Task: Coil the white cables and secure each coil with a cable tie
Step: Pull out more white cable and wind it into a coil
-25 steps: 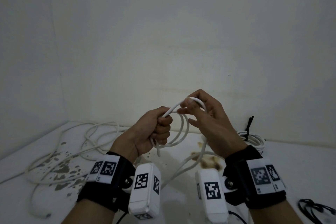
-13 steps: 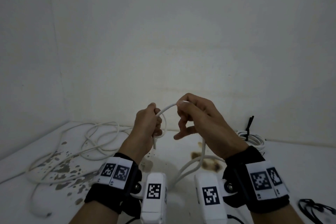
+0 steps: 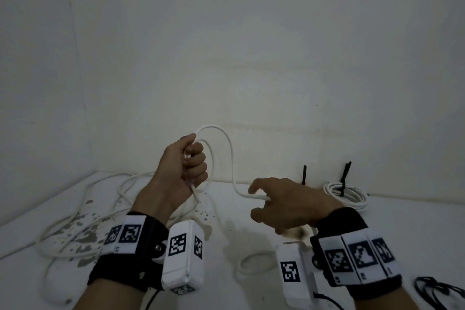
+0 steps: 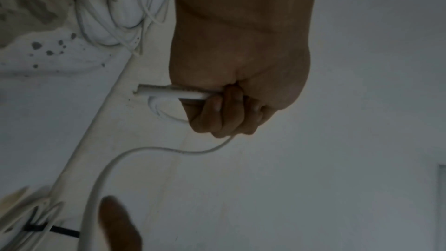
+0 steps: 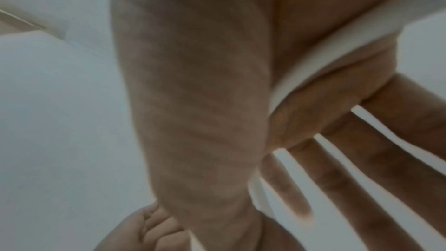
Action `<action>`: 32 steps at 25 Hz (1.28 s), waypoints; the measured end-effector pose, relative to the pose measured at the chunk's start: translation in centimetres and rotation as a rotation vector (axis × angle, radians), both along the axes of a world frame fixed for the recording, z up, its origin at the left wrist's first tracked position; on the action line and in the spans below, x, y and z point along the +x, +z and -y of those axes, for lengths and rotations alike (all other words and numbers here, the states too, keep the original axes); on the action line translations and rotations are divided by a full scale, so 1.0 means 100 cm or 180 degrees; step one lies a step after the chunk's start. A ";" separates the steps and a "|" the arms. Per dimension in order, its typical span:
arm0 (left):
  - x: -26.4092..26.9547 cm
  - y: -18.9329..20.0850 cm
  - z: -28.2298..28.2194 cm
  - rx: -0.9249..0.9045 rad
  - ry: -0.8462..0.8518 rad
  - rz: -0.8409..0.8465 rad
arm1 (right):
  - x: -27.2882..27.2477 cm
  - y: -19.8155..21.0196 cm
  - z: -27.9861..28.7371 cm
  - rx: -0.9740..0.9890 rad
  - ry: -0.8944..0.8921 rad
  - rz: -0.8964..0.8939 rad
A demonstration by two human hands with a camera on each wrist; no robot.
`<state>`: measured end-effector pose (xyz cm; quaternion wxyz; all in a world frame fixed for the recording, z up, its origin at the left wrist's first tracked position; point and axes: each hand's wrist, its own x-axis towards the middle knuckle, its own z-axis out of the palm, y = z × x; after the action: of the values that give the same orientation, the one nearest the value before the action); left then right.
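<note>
My left hand (image 3: 192,162) is raised in a fist around a small loop of the white cable (image 3: 230,148). The cable's cut end (image 4: 166,92) sticks out below the curled fingers (image 4: 217,114). From the fist the cable arcs up, drops, and runs into my right hand (image 3: 260,200) low over the table. There it lies across the palm (image 5: 337,52) in the crook by the thumb, with the fingers (image 5: 362,178) stretched out straight. A finished white coil (image 3: 344,194) with a black cable tie (image 3: 343,178) lies at the back right.
Loose white cables (image 3: 83,209) sprawl over the stained left part of the white table (image 3: 415,221). The held cable's slack loops on the table (image 3: 254,263) between my wrists. Another black tie (image 3: 305,175) stands by the wall; a black bundle (image 3: 437,289) lies at the front right.
My hands have parted. The right hand has let go at the loop and dropped down and right along the cable. The left hand has risen slightly with the loop.
</note>
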<state>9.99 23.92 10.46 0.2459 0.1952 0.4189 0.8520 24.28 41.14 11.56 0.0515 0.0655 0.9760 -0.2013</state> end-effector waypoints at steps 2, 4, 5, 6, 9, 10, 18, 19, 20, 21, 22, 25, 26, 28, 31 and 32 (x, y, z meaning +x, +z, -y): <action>0.004 0.002 0.001 -0.0305 -0.0319 -0.0184 | -0.007 -0.005 -0.007 0.0162 -0.0265 -0.0133; 0.007 0.001 0.000 -0.0700 -0.0645 -0.0290 | -0.010 -0.005 -0.009 0.0604 -0.0639 -0.0708; 0.010 -0.001 -0.001 -0.0889 -0.0810 -0.0338 | -0.012 -0.005 -0.009 0.0794 -0.0775 -0.1124; 0.012 -0.003 -0.002 -0.1042 -0.0969 -0.0382 | -0.015 -0.006 -0.007 0.0815 -0.0754 -0.1481; 0.019 -0.005 -0.009 -0.1203 -0.1249 -0.0435 | -0.030 -0.013 -0.002 0.0263 -0.0180 -0.1975; 0.020 -0.005 -0.012 -0.1234 -0.1248 -0.0448 | -0.033 -0.016 -0.003 0.0198 -0.0092 -0.2237; 0.026 -0.009 -0.026 -0.1162 -0.1374 -0.0413 | -0.032 -0.018 -0.012 -0.0425 -0.0665 -0.3201; 0.026 -0.009 -0.027 -0.1183 -0.1387 -0.0409 | -0.032 -0.017 -0.012 -0.0463 -0.0711 -0.3213; 0.026 -0.009 -0.027 -0.1192 -0.1385 -0.0411 | -0.031 -0.016 -0.011 -0.0501 -0.0759 -0.3242; 0.026 -0.010 -0.027 -0.1187 -0.1365 -0.0417 | -0.032 -0.015 -0.011 -0.0531 -0.0813 -0.3276; 0.026 -0.010 -0.027 -0.1190 -0.1343 -0.0427 | -0.032 -0.015 -0.011 -0.0559 -0.0865 -0.3294; 0.027 -0.011 -0.029 -0.1221 -0.1301 -0.0478 | -0.030 -0.011 -0.012 -0.0629 -0.0996 -0.3339; 0.027 -0.011 -0.029 -0.1226 -0.1284 -0.0502 | -0.030 -0.010 -0.013 -0.0629 -0.1017 -0.3373; 0.028 -0.011 -0.029 -0.1212 -0.1261 -0.0537 | -0.029 -0.008 -0.014 -0.0599 -0.1065 -0.3385; 0.026 -0.010 -0.027 -0.0953 -0.1208 -0.0447 | -0.028 -0.009 -0.016 -0.0876 -0.1026 -0.3199; 0.024 -0.009 -0.025 -0.0797 -0.1161 -0.0365 | -0.026 -0.008 -0.018 -0.1243 -0.0954 -0.3047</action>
<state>12.41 26.44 9.60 0.3939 0.2837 0.4924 0.7224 21.72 42.94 10.71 -0.4171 0.0941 0.8147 -0.3916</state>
